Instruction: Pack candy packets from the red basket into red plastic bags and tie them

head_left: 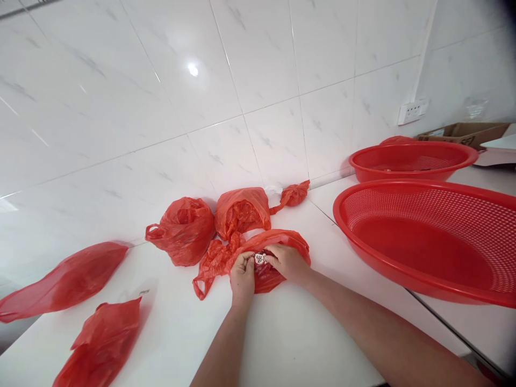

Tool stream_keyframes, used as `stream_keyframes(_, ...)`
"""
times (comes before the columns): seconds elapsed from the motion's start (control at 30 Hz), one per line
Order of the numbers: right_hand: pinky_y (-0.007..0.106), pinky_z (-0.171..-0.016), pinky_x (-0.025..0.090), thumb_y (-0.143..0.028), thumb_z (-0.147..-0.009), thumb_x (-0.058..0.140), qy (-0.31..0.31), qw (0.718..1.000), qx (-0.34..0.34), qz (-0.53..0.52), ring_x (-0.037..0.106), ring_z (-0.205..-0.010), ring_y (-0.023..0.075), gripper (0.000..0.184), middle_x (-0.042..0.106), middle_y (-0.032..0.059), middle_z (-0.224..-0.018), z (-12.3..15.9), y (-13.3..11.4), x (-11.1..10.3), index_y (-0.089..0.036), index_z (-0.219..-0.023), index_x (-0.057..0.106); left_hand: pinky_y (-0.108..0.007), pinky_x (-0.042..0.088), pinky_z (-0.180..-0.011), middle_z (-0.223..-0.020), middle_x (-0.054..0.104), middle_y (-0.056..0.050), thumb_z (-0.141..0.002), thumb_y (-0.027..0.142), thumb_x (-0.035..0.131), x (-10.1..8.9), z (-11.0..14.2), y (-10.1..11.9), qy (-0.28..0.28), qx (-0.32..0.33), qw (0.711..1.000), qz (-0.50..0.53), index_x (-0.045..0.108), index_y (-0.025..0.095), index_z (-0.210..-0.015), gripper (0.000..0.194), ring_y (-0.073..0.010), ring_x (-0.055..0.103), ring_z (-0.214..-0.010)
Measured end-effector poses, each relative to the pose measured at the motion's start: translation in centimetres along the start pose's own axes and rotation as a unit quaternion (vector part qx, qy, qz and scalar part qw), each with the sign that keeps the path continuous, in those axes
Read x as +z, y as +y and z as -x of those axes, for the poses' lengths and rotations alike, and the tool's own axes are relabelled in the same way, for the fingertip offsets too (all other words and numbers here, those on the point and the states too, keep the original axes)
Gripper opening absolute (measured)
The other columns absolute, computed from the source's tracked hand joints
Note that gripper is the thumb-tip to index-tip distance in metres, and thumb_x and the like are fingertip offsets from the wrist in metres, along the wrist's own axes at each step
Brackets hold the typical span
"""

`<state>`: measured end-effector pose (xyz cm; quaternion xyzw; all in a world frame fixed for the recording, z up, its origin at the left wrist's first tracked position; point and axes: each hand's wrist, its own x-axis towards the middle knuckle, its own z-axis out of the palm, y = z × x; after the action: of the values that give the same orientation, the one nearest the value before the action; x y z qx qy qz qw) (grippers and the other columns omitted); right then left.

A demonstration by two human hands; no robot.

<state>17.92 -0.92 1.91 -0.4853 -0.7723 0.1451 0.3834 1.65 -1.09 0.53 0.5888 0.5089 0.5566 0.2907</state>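
Observation:
Both my hands meet at a red plastic bag (278,239) lying on the white counter (169,322). My left hand (242,277) and my right hand (287,262) are closed in pinches around a small white and dark packet (259,259) at the bag's mouth. The bag's loose handles (209,266) trail to the left of my left hand.
Two full red bags (183,228) (241,210) and a small knotted one (294,194) sit behind against the tiled wall. Two flatter red bags (66,282) (100,344) lie at the left. Red perforated basins (427,236) (411,160) stand at the right, a cardboard box (463,133) beyond.

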Motion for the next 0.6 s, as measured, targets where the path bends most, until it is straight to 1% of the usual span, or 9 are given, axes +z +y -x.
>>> stream_keyframes(0.13,0.025,-0.061,0.032,-0.024,-0.092,0.043,-0.011,0.999,0.010,0.033,0.051,-0.068,0.0122,0.019,0.061,0.0001,-0.075,0.01,-0.10,-0.05,-0.018,-0.079,0.056,-0.029,0.049,-0.068,-0.072,0.065,-0.001,-0.079,0.032,0.057,0.08,0.21,0.30,-0.015,0.001,1.000,-0.019,0.066,0.022,-0.085,0.016,-0.0166,0.061,-0.069)
stream_keyframes(0.23,0.024,-0.060,0.030,-0.023,-0.092,0.042,-0.015,0.999,0.017,0.035,0.049,-0.066,0.0109,0.020,0.059,-0.0009,-0.073,-0.01,-0.07,-0.22,-0.018,-0.078,0.055,-0.029,0.048,-0.070,-0.074,0.066,0.000,-0.081,0.032,0.054,0.15,0.35,0.40,-0.025,0.001,0.999,-0.034,0.066,0.022,-0.088,0.017,-0.0166,0.061,-0.072)
stream_keyframes(0.4,0.025,-0.057,0.028,-0.032,-0.095,0.036,-0.003,0.999,0.020,0.025,0.046,-0.059,0.0107,0.032,0.056,-0.0015,-0.066,0.00,0.24,-0.28,-0.019,-0.070,0.052,-0.028,0.047,-0.071,-0.077,0.067,0.000,-0.082,0.030,0.053,0.19,0.53,0.55,-0.047,0.019,0.997,-0.064,0.065,0.023,-0.087,0.015,-0.0160,0.060,-0.073)
stream_keyframes(0.5,0.026,-0.055,0.026,-0.027,-0.094,0.034,0.006,0.999,0.016,0.036,0.043,-0.056,0.0109,0.033,0.054,-0.0014,-0.062,0.07,0.33,-0.17,-0.019,-0.067,0.051,-0.028,0.046,-0.069,-0.079,0.066,0.000,-0.082,0.027,0.051,0.25,0.64,0.54,-0.061,0.036,0.994,-0.078,0.064,0.023,-0.086,0.014,-0.0153,0.059,-0.072)
stream_keyframes(0.6,0.026,-0.054,0.025,-0.023,-0.092,0.034,0.014,0.999,0.017,0.044,0.041,-0.054,0.0112,0.031,0.052,-0.0014,-0.060,0.05,0.30,-0.07,-0.020,-0.064,0.049,-0.027,0.045,-0.068,-0.078,0.065,0.000,-0.083,0.025,0.051,0.30,0.71,0.48,-0.064,0.047,0.993,-0.088,0.064,0.022,-0.085,0.013,-0.0149,0.058,-0.071)
